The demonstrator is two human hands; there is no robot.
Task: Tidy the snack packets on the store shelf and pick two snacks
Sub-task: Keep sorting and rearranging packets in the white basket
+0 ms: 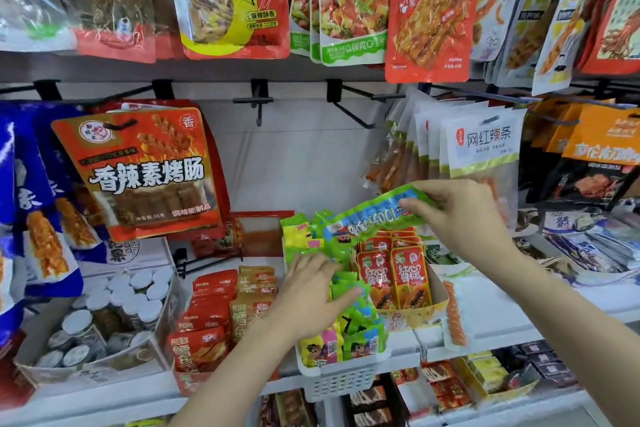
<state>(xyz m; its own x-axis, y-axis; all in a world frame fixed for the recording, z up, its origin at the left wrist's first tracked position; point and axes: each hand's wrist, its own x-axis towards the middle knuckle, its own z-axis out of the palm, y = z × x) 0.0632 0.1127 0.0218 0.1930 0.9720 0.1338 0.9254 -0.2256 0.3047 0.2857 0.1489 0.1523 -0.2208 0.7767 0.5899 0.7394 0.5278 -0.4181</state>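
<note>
Right hand point(460, 215) pinched 1 long green-and-blue packet point(374, 215), held tilted above the shelf | left hand point(311, 291) lay with fingers spread, relaxed, on the green packets point(353, 319) standing in the white basket point(341, 380) | hands apart | red packets point(394, 270) upright in a cardboard tray point(415, 317) just right of the basket.

Bright even light; glossy glare; edges bowed, blurred
</note>
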